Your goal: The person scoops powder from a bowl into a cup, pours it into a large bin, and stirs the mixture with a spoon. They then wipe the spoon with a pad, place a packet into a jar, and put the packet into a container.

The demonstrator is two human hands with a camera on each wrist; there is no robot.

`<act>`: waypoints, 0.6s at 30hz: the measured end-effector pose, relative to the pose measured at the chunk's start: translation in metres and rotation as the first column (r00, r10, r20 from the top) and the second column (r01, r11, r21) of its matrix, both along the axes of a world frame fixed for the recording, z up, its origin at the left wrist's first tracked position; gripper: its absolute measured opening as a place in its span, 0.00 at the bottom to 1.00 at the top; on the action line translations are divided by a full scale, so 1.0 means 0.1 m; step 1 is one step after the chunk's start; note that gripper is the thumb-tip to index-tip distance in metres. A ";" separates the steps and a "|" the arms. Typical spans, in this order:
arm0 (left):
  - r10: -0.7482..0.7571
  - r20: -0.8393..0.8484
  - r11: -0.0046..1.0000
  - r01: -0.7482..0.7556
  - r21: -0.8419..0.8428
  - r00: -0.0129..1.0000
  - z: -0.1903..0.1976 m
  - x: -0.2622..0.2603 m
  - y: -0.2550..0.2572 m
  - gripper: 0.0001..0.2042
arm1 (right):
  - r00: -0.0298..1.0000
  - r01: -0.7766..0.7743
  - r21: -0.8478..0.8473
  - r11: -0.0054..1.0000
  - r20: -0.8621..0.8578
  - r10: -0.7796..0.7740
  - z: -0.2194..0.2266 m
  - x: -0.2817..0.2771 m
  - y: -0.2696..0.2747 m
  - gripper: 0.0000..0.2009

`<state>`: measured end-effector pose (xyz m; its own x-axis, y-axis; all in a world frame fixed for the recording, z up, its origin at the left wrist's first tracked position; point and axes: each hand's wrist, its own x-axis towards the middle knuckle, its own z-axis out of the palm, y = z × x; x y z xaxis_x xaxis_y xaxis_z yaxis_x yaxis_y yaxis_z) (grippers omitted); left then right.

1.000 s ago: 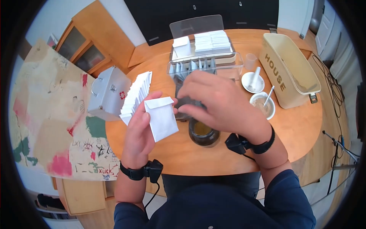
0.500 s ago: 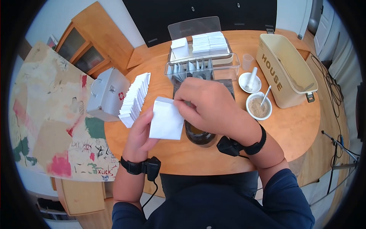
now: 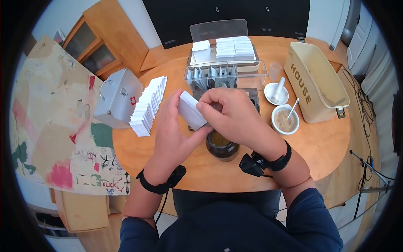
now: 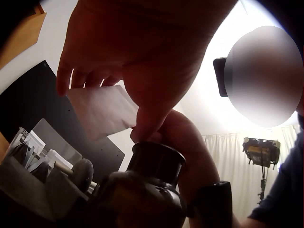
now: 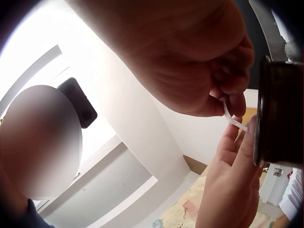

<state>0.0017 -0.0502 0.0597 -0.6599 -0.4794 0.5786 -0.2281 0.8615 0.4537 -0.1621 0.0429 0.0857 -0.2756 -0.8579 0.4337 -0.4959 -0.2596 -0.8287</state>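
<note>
A small white paper envelope (image 3: pixel 189 108) is tilted between both hands, above the table. My left hand (image 3: pixel 170 128) holds it, fingers along its far edge and thumb at its near edge. With thumb and fingertips, my right hand (image 3: pixel 233 109) pinches the envelope's right edge. In the right wrist view that pinched paper edge (image 5: pixel 228 117) is bent at an angle. A dark brown glass jar (image 3: pixel 222 149) with an uncovered mouth stands below the hands; its rim (image 4: pixel 159 151) shows close by the left thumb in the left wrist view.
A row of white envelopes (image 3: pixel 147 107) stands left, beside a silver first-aid case (image 3: pixel 117 98). Behind are a clear bin (image 3: pixel 252 77) of grey packets and a tray of envelopes (image 3: pixel 235 47). To the right are a mortar with pestle (image 3: pixel 277 93), a bowl of powder (image 3: pixel 284 121) and a HOUSE box (image 3: pixel 304 84).
The envelope has turned from facing the head camera to a steep tilt. My right hand has come in from apart and pinched its edge; the left hand has shifted slightly right.
</note>
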 end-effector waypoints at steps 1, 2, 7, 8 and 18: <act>0.001 -0.002 1.000 -0.001 0.001 1.000 0.00 -0.01 0.00 0.46 | 1.000 -0.002 -0.016 1.000 0.029 0.002 0.00 0.01 0.00 0.12; 0.013 0.003 1.000 -0.013 -0.025 1.000 0.01 -0.02 0.00 0.45 | 1.000 -0.002 -0.014 1.000 0.029 0.003 0.00 0.01 -0.01 0.12; 0.045 0.017 0.995 -0.043 -0.086 0.999 0.07 -0.05 0.03 0.43 | 0.996 0.076 -0.042 0.996 -0.037 -0.077 -0.03 0.00 -0.02 0.11; 0.050 0.010 0.991 -0.048 -0.125 0.999 0.05 -0.05 0.01 0.42 | 0.996 0.077 -0.041 0.996 -0.036 -0.078 -0.04 -0.01 -0.02 0.11; 0.059 0.022 0.993 -0.056 -0.107 0.998 0.08 -0.02 -0.04 0.34 | 0.936 0.232 -0.125 0.965 -0.242 -0.256 -0.08 0.02 -0.02 0.10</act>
<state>-0.0005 -0.0542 0.0680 -0.6477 -0.4538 0.6120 -0.2890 0.8896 0.3537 -0.1596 0.0406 0.0779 -0.3414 -0.7304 0.5915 -0.7443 -0.1742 -0.6447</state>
